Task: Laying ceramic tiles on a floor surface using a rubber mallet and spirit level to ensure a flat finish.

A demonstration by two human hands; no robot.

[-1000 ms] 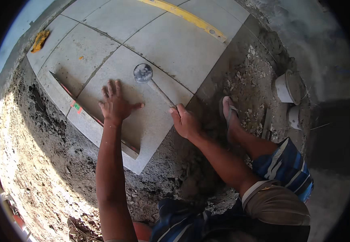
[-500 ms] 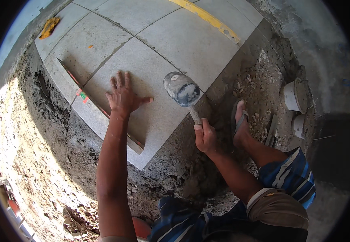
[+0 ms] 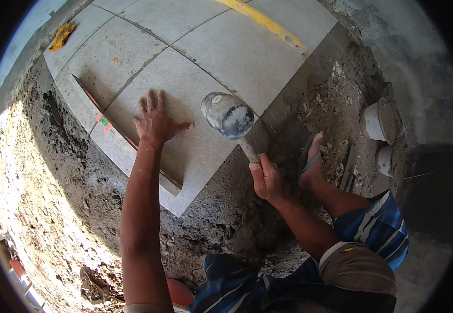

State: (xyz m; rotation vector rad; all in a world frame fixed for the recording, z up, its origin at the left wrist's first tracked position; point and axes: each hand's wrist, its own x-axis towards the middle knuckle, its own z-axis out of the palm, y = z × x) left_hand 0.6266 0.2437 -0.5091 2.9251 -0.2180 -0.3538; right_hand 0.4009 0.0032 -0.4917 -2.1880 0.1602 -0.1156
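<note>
Mallet [image 3: 228,116] now raised near tile's edge [image 3: 215,165]

The person's brown sleeve [image 3: 361,271] has a pale band [image 3: 328,253] along its edge and a small yellow mark [image 3: 348,250]; their blue shorts [image 3: 376,223] carry white and dark stripes; their strapped sandal [image 3: 312,162] is grey.

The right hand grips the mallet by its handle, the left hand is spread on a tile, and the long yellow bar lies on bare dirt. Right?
Not quite: the head view shows the long yellow bar lying on pale tiles. The right hand does grip the mallet by its handle, and the left hand is spread on a tile.
</note>
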